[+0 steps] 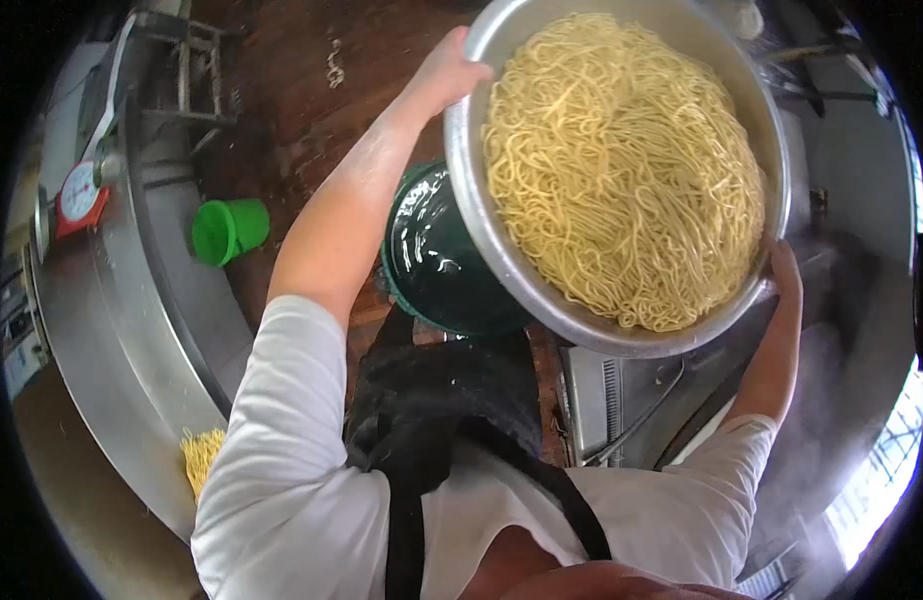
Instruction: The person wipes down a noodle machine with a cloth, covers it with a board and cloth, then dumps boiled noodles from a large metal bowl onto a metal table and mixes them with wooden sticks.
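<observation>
A large round metal bowl (469,190) full of yellow noodles (627,175) is held up at the upper right, tilted toward the camera. My left hand (452,72) grips its left rim near the top. Lower down on the right side, my right hand (782,272) holds the rim, its fingers partly hidden by the bowl. Below and to the left of the bowl stands a dark green tub (432,250) of liquid, partly covered by the bowl.
Along the left runs a metal counter (132,330) with a red dial scale (82,195) and a pile of noodles (202,458). A green bucket (230,230) stands beside it. Steam rises at the right near metal kitchen equipment (637,400).
</observation>
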`<state>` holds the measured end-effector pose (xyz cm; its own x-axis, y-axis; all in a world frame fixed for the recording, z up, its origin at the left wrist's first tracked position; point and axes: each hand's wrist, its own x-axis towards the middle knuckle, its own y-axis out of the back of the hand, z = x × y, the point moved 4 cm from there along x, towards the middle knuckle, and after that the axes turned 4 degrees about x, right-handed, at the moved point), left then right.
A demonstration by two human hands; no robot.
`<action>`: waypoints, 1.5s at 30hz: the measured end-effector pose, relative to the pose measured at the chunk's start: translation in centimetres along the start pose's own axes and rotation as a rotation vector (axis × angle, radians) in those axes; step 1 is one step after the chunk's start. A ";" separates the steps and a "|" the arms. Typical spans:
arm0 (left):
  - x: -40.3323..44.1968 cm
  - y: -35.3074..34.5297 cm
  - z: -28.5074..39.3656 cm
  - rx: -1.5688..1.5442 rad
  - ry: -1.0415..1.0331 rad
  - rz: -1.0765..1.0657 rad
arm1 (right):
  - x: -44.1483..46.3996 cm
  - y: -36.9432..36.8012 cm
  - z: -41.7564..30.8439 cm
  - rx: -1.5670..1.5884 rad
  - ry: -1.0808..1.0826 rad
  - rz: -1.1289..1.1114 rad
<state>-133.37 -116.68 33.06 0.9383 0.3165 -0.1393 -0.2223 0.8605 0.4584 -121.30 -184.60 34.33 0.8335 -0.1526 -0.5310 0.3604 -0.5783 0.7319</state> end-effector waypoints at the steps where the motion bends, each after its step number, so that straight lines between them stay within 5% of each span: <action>1: -0.2 1.2 0.0 -0.011 -0.013 0.011 | -1.8 -0.2 -1.8 0.030 -0.006 0.025; 7: -2.0 1.1 1.4 -0.116 0.109 -0.008 | 3.2 0.7 -1.7 -0.088 0.194 0.287; 17: -1.0 -0.4 -0.5 -0.089 0.117 0.030 | 5.5 2.6 0.3 -0.350 0.161 0.165; 23: 0.1 0.1 1.7 -0.033 0.108 -0.102 | 7.1 0.7 4.5 -0.132 0.203 0.027; 25: 1.9 -0.5 -0.1 -0.056 -0.046 -0.205 | 7.2 0.8 5.1 -0.116 0.299 -0.136; 27: 2.3 -0.6 0.4 0.178 0.041 -0.051 | 7.2 0.3 4.3 -0.152 0.203 -0.018; 41: 1.7 -0.2 1.8 0.065 0.058 -0.060 | 6.2 0.3 5.4 0.101 0.213 -0.047; 45: 2.1 0.1 1.2 0.107 -0.070 -0.009 | 4.0 -0.1 3.5 -0.208 0.243 0.121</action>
<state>-131.07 -116.41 33.81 0.9573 0.2767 -0.0837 -0.1875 0.8146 0.5489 -119.51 -187.95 30.60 0.9419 -0.0007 -0.3360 0.3094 -0.3882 0.8681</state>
